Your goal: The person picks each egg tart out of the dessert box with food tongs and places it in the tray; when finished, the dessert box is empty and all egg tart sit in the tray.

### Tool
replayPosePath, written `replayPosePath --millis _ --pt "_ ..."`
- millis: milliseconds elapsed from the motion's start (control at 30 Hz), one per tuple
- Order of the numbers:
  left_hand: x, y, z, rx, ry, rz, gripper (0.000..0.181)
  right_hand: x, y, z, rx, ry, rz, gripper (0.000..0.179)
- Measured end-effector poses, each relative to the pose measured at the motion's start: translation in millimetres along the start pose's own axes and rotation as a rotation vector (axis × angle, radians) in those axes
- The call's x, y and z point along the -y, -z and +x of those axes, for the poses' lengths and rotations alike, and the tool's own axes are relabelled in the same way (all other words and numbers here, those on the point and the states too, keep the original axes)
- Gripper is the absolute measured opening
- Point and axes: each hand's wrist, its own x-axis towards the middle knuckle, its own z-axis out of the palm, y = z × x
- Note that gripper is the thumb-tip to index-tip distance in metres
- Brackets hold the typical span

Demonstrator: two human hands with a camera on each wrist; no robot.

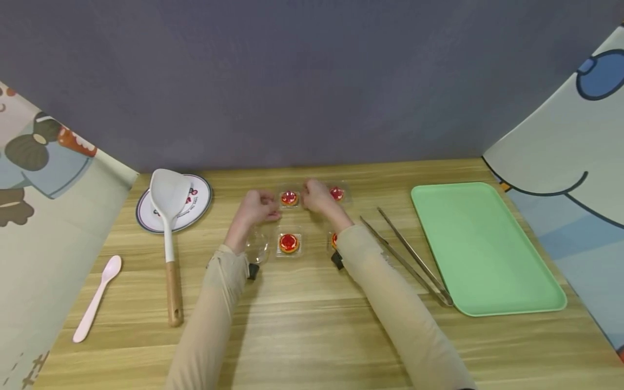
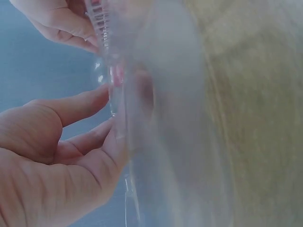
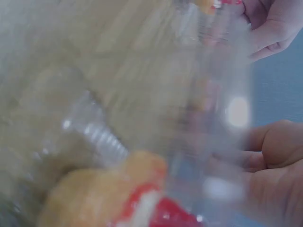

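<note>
A small red-topped tart (image 1: 290,198) sits in a clear plastic box (image 1: 290,206), with a hand at either side. At the box's left edge, my left hand (image 1: 257,206) grips with thumb and bent fingers; the left wrist view shows these fingertips (image 2: 103,94) against clear plastic. My right hand (image 1: 320,197) holds the opposite edge with curled fingers. Behind blurred plastic in the right wrist view, the right fingertips are partly hidden. Closer to me lies another boxed tart (image 1: 288,244). A third tart (image 1: 336,193) sits right of my right hand.
Another tart (image 1: 333,240) is partly covered by the right forearm. A clear dome (image 1: 258,248) lies by the left wrist. Metal tongs (image 1: 409,254) and a green tray (image 1: 487,249) lie right; a plate (image 1: 197,208), white turner (image 1: 168,197) and pink spoon (image 1: 99,295) lie left.
</note>
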Motion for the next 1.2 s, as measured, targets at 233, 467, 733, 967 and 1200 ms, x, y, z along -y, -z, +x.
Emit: replayPosePath --millis 233,467,733,967,1200 --pt "0.8 0.3 0.8 0.013 0.003 -0.02 0.051 -3.6 -3.4 2.9 0.009 -0.017 -0.012 0.026" --pt "1.9 -1.0 3.0 0.035 0.028 -0.052 0.057 -3.8 -2.7 2.8 0.033 -0.059 0.072 0.049" --pt "1.6 -1.0 3.8 0.045 0.018 -0.05 0.058 -2.9 -1.6 3.2 0.034 -0.061 0.11 0.049" --pt "2.5 1.2 4.0 0.063 0.01 -0.073 0.058 0.1 -0.3 2.4 0.034 -0.085 0.153 0.048" --pt "1.4 0.3 6.6 0.061 0.009 -0.074 0.056 0.4 0.1 2.2 0.025 -0.071 0.177 0.052"
